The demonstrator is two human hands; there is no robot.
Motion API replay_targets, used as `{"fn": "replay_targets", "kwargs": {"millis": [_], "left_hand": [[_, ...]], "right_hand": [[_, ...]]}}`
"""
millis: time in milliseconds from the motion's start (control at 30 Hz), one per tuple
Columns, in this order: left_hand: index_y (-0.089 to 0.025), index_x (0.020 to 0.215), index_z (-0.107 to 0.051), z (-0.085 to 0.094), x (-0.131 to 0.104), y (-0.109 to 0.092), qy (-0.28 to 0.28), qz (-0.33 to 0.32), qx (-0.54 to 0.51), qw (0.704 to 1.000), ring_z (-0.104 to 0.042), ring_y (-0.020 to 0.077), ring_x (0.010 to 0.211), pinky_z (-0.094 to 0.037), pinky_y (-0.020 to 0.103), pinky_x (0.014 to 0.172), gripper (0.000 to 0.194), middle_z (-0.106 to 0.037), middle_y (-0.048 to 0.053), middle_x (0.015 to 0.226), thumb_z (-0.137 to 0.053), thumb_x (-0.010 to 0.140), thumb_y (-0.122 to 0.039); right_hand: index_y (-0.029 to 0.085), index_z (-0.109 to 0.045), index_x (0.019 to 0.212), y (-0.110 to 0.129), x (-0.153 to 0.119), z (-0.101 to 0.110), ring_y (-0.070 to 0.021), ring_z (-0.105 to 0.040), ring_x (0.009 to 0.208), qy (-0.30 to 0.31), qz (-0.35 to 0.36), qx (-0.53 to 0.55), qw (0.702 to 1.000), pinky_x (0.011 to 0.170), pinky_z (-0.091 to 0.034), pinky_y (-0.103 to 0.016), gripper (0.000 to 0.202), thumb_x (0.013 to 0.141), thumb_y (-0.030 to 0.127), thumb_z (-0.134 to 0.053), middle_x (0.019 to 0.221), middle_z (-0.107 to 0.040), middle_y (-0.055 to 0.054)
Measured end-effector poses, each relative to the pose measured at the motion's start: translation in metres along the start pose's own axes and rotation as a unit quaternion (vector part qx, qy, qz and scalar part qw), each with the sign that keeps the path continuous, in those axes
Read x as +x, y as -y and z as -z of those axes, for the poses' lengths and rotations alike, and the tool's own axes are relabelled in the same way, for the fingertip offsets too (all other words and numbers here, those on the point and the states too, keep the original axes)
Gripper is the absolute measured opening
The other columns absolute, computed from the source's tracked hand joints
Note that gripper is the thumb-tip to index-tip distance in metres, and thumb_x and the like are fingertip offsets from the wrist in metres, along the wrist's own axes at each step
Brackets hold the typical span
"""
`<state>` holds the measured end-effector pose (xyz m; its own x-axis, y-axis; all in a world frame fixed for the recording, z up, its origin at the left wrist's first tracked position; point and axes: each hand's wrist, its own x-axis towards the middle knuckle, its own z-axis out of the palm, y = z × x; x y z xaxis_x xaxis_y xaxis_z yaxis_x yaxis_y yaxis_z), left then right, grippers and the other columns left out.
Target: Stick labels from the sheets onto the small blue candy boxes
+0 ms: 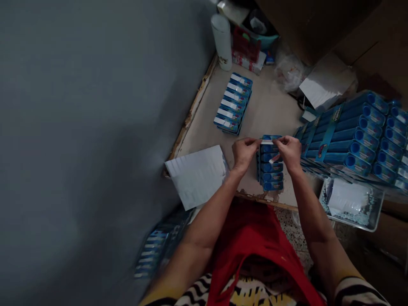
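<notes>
A narrow white strip [267, 142] is stretched between my two hands over the far end of a row of small blue boxes [272, 176]. My left hand [245, 154] pinches the strip's left end with thumb and forefinger. The other end is pinched by my right hand [290, 152]. A second small pale piece [273, 160] shows below the right fingers; whether they hold it is hard to tell. Beyond my left hand stands another row of blue boxes [230, 104], each with a white strip along its top. A white sheet [199, 176] lies left of my left wrist.
Stacked blue boxes [338, 131] with round openings crowd the table's right side. Below them sits a clear tray [378, 212] with paper in it. A white tumbler [222, 42] and a red basket [245, 44] stand at the back. A grey wall [95, 106] borders the left.
</notes>
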<state>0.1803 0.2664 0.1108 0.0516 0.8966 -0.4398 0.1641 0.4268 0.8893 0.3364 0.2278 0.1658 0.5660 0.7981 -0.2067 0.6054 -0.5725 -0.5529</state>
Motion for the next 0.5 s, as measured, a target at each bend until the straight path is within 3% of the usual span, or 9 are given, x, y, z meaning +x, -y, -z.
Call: {"fn": "replay_targets", "kwargs": {"millis": [167,500], "left_hand": [[-0.019,0.077,-0.082,-0.002,0.021,0.004,0.015,0.006,0.009,1.000,-0.072,0.0196,0.069,-0.050,0.025,0.064,0.023,-0.076,0.004,0.070,-0.082,0.080,-0.041],[-0.019,0.076,-0.080,-0.002,0.024,0.009,0.024,0.018,-0.015,0.999,-0.071,0.0197,0.067,-0.052,0.027,0.064,0.026,-0.074,0.004,0.068,-0.084,0.077,-0.045]], "right_hand": [[0.020,-0.086,0.085,0.001,0.017,-0.004,-0.0224,-0.069,0.075,0.010,0.003,-0.007,1.000,0.066,-0.040,-0.030,0.023,0.082,0.040,-0.075,0.077,-0.077,-0.004],[0.019,-0.084,0.085,0.001,0.021,-0.007,-0.0229,-0.071,0.077,0.038,-0.001,-0.010,0.999,0.070,-0.044,-0.031,0.023,0.083,0.040,-0.073,0.077,-0.077,-0.004]]}}
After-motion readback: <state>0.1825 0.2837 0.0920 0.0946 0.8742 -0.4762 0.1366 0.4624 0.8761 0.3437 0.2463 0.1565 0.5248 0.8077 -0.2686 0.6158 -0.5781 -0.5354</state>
